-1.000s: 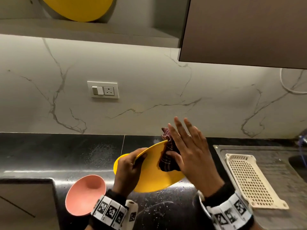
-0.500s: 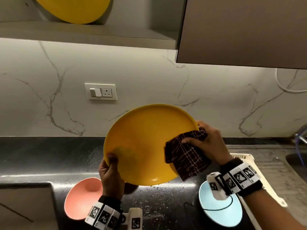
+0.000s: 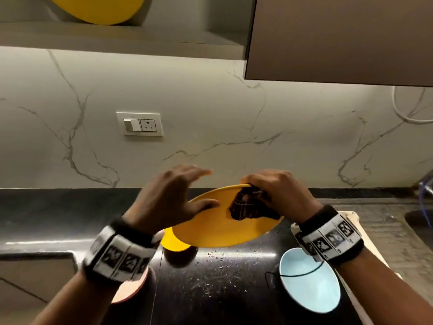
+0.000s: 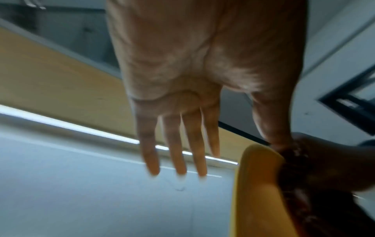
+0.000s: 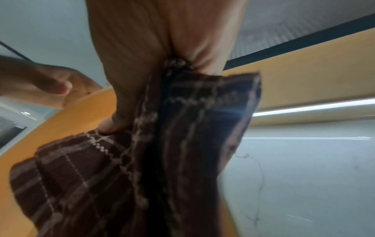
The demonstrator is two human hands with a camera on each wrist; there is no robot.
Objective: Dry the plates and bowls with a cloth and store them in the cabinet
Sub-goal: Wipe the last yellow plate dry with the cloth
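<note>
A yellow plate is held tilted over the black counter. My left hand is at its left rim with straight fingers, the thumb resting on the upper face. In the left wrist view the left hand is spread, with the plate at its thumb. My right hand pinches a dark checked cloth over the far right rim. In the right wrist view the cloth folds over the plate's edge. Another yellow plate leans in the open cabinet above.
On the counter lie a light blue bowl, a pink bowl partly under my left wrist, and a yellow dish below the held plate. A white drain tray and the sink are right. Water drops dot the counter.
The plate has dropped from upright and facing me to a flatter tilt. My left hand let go of its lower rim and opened at the left rim. The cloth moved to the far rim.
</note>
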